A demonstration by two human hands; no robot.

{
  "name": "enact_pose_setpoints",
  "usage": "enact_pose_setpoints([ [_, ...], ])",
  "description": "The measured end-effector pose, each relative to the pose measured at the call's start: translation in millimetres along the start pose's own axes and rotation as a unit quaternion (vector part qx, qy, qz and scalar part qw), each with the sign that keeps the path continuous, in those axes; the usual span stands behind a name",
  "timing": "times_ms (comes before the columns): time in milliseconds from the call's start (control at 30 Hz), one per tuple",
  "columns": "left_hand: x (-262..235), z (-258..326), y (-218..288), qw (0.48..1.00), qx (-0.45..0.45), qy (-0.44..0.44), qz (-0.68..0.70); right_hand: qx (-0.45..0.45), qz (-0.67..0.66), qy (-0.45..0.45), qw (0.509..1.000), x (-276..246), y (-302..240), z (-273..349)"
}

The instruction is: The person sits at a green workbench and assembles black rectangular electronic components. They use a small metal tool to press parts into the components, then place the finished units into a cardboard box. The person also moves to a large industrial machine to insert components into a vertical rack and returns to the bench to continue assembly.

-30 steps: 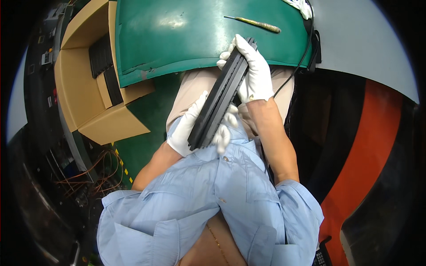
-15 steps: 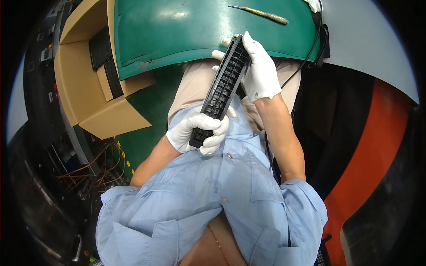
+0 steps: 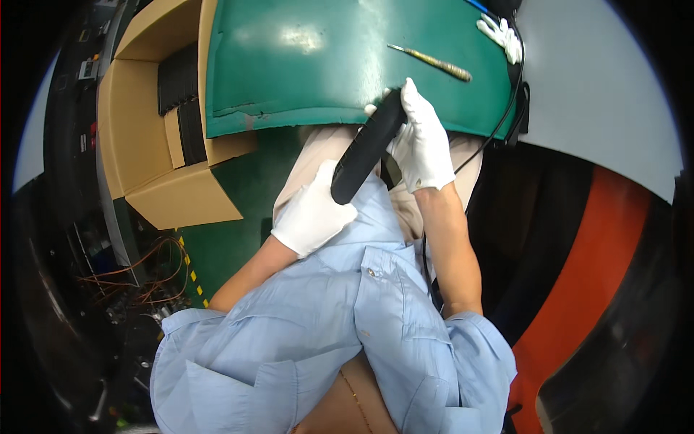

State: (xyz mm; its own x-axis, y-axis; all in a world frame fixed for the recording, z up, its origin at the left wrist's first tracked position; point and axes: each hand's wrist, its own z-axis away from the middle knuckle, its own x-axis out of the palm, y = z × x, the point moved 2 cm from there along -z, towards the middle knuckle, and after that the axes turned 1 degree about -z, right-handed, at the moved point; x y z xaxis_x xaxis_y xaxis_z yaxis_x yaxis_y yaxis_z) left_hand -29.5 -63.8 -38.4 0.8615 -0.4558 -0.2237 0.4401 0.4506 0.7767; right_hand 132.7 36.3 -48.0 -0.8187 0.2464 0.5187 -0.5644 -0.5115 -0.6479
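Observation:
Over my lap I hold a long black plastic part (image 3: 367,150), tilted with its far end to the right. Its smooth, rounded side faces up, and the ribbed side seen earlier is turned away. My left hand (image 3: 315,214), in a white glove, is closed round the near end, its fingertips mostly hidden beneath. Around the far end my right hand (image 3: 423,141), also gloved in white, grips with the thumb along the edge. Beyond the part, a thin screwdriver-like tool with a mottled yellowish handle (image 3: 442,66) lies on the green work surface (image 3: 289,79).
An open cardboard box (image 3: 137,137) with black parts (image 3: 178,79) inside stands at the left. White gloves (image 3: 501,37) and a black cable (image 3: 512,101) lie by the work surface's right edge. Reddish wires (image 3: 155,271) hang at lower left, near a yellow-black striped floor line (image 3: 189,264).
The black part has been rolled over, from ribbed side up to smooth side up. My left hand has turned with it, knuckles now upward. The view has shifted, bringing the spare gloves further in.

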Motion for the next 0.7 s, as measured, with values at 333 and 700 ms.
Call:
enact_pose_setpoints([
  [333,-60.8,-2.3,10.9,0.977,0.052,0.005,0.205,-0.031,-0.170,-0.162,0.972,38.6,18.0,-26.1],
  [700,-188.0,5.3,-31.9,0.908,0.107,-0.066,0.399,-0.065,0.160,-0.219,0.960,142.0,32.9,-52.5],
])
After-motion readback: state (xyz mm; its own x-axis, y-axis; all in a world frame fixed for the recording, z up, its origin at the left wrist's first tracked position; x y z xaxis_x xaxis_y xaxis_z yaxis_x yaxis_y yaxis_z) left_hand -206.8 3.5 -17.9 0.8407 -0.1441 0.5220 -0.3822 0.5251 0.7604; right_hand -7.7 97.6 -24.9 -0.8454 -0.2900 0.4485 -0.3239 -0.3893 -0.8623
